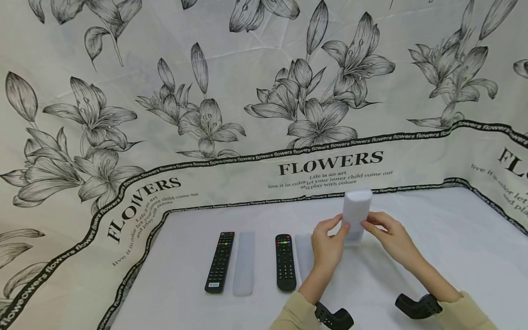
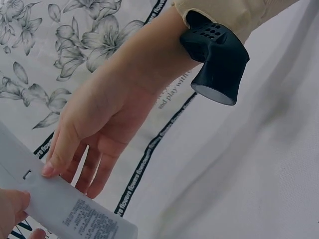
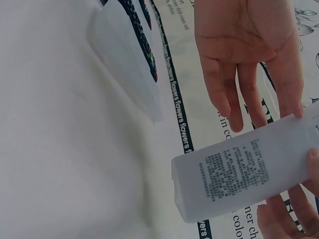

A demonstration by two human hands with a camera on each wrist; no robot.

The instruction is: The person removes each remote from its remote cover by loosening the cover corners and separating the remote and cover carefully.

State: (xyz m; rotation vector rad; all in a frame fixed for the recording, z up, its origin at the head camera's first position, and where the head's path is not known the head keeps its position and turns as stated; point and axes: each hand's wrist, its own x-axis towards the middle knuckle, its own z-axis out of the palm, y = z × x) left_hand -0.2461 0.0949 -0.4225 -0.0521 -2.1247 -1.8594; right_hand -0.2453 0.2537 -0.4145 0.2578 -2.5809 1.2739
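Both hands hold a white remote control (image 1: 357, 208) raised at the right of the table. Printed dark text and a small latch notch (image 2: 27, 174) show on its back in the left wrist view; its button side is hidden. My left hand (image 1: 329, 240) pinches its left edge, thumb on the back. From the opposite edge, my right hand (image 1: 389, 236) grips it with thumb and fingertips. In the right wrist view, the left hand (image 3: 244, 55) is above the remote control and right-hand fingers (image 3: 281, 216) are below. A translucent strip (image 1: 354, 241) shows just beneath; whether it touches the remote control is unclear.
On the white table (image 1: 177, 275) to the left lie a black remote control (image 1: 220, 261), a translucent sleeve (image 1: 244, 263), a second black remote control (image 1: 285, 261) and another translucent sleeve (image 1: 303, 252), partly behind the left arm. A flower-printed cloth (image 1: 231, 183) hangs behind.
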